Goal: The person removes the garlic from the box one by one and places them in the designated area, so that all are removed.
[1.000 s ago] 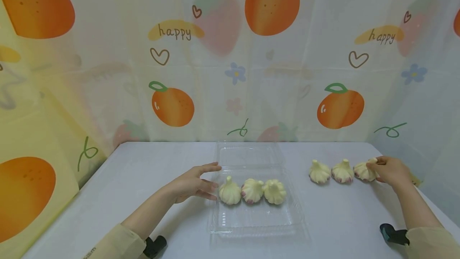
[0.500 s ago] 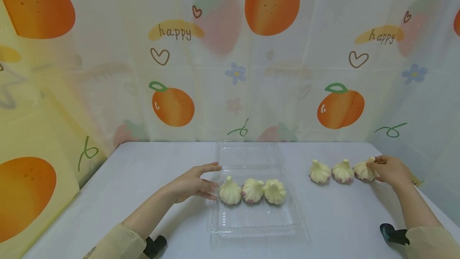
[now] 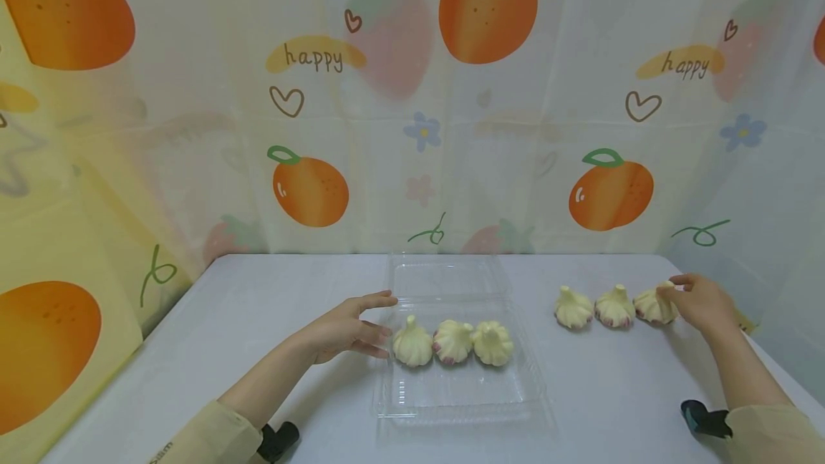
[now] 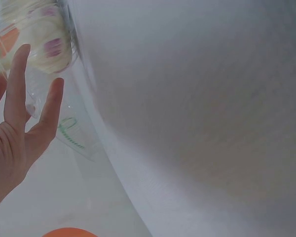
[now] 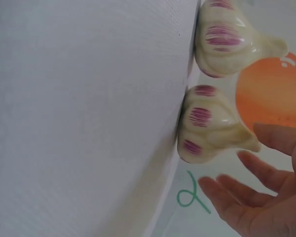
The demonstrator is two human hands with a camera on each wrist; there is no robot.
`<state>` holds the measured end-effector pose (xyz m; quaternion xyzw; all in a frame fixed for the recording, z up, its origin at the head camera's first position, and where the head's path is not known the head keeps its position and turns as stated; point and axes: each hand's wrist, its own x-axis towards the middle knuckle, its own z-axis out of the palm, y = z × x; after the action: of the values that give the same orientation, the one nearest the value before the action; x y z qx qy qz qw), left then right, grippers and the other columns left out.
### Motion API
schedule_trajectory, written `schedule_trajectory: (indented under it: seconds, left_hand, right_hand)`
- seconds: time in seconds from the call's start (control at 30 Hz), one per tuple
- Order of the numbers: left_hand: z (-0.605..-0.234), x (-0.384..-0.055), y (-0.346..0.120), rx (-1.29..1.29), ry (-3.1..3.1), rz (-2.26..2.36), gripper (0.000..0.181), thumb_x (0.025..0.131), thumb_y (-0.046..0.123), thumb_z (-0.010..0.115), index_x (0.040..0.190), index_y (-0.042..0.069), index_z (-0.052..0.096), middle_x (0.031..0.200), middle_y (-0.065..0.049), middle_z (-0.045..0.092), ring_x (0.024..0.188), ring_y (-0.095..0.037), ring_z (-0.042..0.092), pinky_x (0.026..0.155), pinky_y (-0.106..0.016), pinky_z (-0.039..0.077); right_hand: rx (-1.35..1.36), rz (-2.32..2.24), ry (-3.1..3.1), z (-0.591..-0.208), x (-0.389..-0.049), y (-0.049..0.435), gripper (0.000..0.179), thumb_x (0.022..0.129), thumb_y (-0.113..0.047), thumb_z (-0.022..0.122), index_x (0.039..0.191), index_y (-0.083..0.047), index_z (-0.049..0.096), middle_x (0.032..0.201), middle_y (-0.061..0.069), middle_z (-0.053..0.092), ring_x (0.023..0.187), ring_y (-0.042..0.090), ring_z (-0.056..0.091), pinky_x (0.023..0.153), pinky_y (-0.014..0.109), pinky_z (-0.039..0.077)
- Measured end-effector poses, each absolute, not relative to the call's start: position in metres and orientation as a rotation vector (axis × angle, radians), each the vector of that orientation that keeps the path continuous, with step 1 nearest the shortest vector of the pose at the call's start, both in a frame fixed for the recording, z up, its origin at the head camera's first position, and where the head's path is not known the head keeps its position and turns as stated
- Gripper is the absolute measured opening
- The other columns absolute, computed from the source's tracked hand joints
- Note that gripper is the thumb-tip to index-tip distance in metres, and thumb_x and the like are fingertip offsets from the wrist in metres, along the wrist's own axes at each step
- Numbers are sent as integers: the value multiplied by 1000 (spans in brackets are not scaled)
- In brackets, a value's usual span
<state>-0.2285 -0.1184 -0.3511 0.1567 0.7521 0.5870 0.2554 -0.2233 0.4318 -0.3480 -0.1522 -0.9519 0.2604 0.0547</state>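
Note:
My left hand (image 3: 344, 326) has its fingers spread and nearly straight at the left side of a clear plastic clamshell box (image 3: 464, 392), with fingertips right at the wall. Inside the box sit three garlic bulbs in a row: a left one (image 3: 412, 342), a middle one (image 3: 453, 341) and a right one (image 3: 493, 344). On the table, my right hand (image 3: 702, 303) is beside the rightmost garlic bulb (image 3: 652, 306) of another row. The right wrist view shows that hand's fingers (image 5: 274, 170) parted around the stem end of the purple-streaked bulb (image 5: 202, 126), not curled on it.
Two more garlic bulbs, one in the row's middle (image 3: 614, 306) and one on its left (image 3: 573, 308), stand on the white table (image 3: 619, 392). The box's lid (image 3: 447, 279) lies folded back toward the fruit-printed curtain (image 3: 490, 185). Black wrist mounts (image 3: 705, 421) hang below both sleeves.
The right hand's fingers have loosened and spread from the rightmost garlic bulb, with the hand raised very slightly. The left hand, the box and the bulbs look the same.

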Motion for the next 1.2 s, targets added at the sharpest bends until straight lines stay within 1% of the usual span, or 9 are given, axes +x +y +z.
schedule_trajectory:
  seconds: [0.07, 0.1, 0.17, 0.33, 0.43, 0.63, 0.83, 1.03, 1.2]
  left_hand:
    - [-351, -229, -118, 427, 2045, 1592, 69, 90, -5, 58, 152, -3, 30, 168, -14, 8, 127, -35, 56, 86, -37, 64]
    - [-351, -229, -119, 427, 2047, 1591, 69, 90, -5, 59, 152, -3, 30, 168, -14, 8, 126, -35, 56, 85, -37, 65]
    - [-351, -229, -119, 427, 2050, 1589, 69, 90, -5, 59, 152, -3, 30, 168, -14, 8, 127, -35, 56, 85, -37, 65]
    - [-352, -229, -119, 426, 2048, 1590, 69, 89, -4, 60, 152, -2, 31, 168, -14, 7, 130, -39, 53, 86, -37, 64]
    - [-352, -229, -119, 428, 2045, 1593, 69, 90, -4, 59, 152, -2, 30, 168, -13, 7, 132, -40, 51, 86, -37, 64]
    - [-352, -229, -119, 430, 2040, 1597, 69, 89, -4, 59, 152, -3, 30, 168, -14, 7, 133, -42, 50, 86, -38, 64]
    - [-352, -229, -119, 432, 2045, 1591, 69, 89, -4, 59, 152, -2, 31, 168, -14, 7, 132, -41, 51, 86, -38, 64]
    - [-351, -228, -118, 438, 2045, 1589, 69, 89, -4, 59, 152, -3, 30, 168, -14, 7, 132, -41, 51, 86, -37, 64]
    - [-351, -229, -118, 436, 2044, 1590, 69, 89, -3, 60, 152, -3, 30, 168, -14, 7, 130, -38, 53, 86, -37, 64]
  right_hand:
    - [-497, 771, -2848, -346, -224, 428, 64, 101, -36, 47, 136, 17, 37, 137, 47, 35, 120, 62, 39, 91, 68, 47]
    - [-507, 769, -2821, -345, -225, 426, 66, 101, -37, 48, 138, 17, 36, 139, 47, 33, 122, 63, 36, 95, 70, 44]
    - [-526, 791, -2751, -343, -226, 420, 68, 100, -37, 48, 141, 16, 34, 141, 46, 33, 126, 63, 34, 100, 72, 41]
    - [-480, 840, -2604, -336, -226, 404, 65, 100, -32, 50, 144, 14, 34, 143, 43, 37, 129, 62, 33, 103, 72, 36]
    - [-417, 829, -2547, -332, -226, 394, 60, 100, -28, 52, 142, 13, 38, 141, 42, 41, 126, 60, 37, 101, 71, 37]
    - [-279, 813, -2491, -324, -223, 372, 53, 99, -24, 55, 138, 11, 46, 137, 40, 47, 121, 57, 46, 94, 68, 44]
    - [-165, 865, -2456, -318, -220, 350, 51, 98, -23, 58, 138, 9, 47, 138, 36, 50, 123, 55, 49, 98, 67, 49]
    - [-30, 891, -2457, -313, -215, 331, 54, 98, -25, 60, 139, 7, 46, 139, 33, 51, 123, 52, 51, 99, 65, 48]
    - [52, 901, -2471, -311, -211, 315, 54, 97, -28, 62, 139, 4, 47, 140, 29, 53, 124, 48, 53, 99, 61, 48]
